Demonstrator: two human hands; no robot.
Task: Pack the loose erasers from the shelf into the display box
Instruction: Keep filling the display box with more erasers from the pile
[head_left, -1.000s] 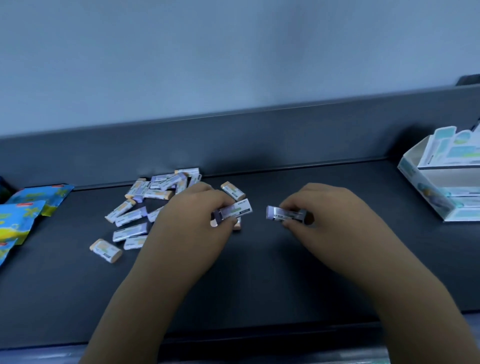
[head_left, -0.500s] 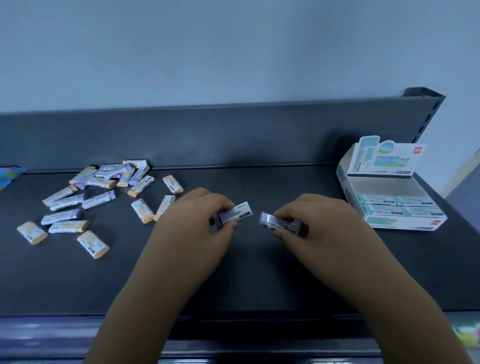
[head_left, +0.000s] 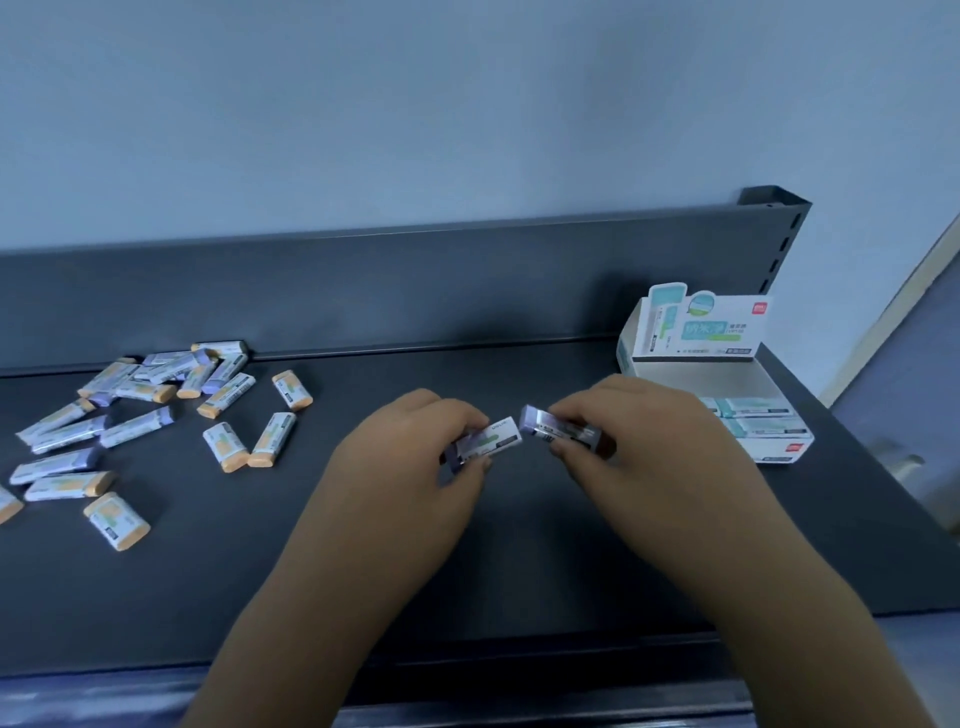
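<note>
Head view: left hand (head_left: 410, 462), right hand (head_left: 660, 447) fingers (head_left: 457, 415) pinch erasers (head_left: 496, 439) (pile (head_left: 156, 387) left, box (head_left: 629, 345) right).

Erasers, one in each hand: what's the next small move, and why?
Probably carry the right eraser rightward into the box. The right hand pinches it, the left hand pinches the left eraser; the box stands open just beside the right hand, with bare floor behind the packed erasers at its front.
</note>
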